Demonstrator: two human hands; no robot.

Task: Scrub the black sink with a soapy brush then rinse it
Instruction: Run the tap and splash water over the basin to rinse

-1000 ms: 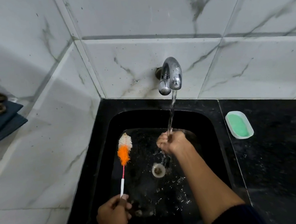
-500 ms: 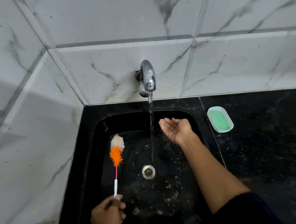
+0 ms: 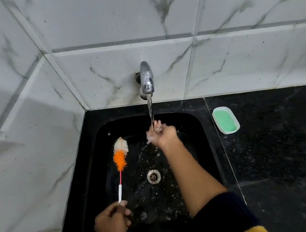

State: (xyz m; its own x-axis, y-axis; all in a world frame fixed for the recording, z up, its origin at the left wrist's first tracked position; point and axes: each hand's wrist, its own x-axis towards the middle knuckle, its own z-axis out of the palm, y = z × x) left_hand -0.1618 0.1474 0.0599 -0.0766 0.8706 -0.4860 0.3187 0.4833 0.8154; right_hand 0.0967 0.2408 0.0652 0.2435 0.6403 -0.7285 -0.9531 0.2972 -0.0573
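The black sink (image 3: 206, 144) is set into a black counter, wet inside, with a metal drain (image 3: 153, 176) at its middle. A chrome tap (image 3: 146, 78) on the tiled wall runs a stream of water. My right hand (image 3: 161, 133) is cupped under that stream, holding nothing, and water splashes off it. My left hand (image 3: 111, 224) grips the white handle end of a thin brush (image 3: 121, 153) with orange and white bristles. The bristle head points away from me over the sink's left side.
A white soap dish with green soap (image 3: 226, 120) lies on the black counter (image 3: 280, 149) to the right of the sink. White marble-look tiles (image 3: 29, 147) cover the wall behind and the ledge on the left.
My right hand swung out to the right of the stream with the palm up, then came back under the water. The brush in my left hand barely moved. The view shifted left.
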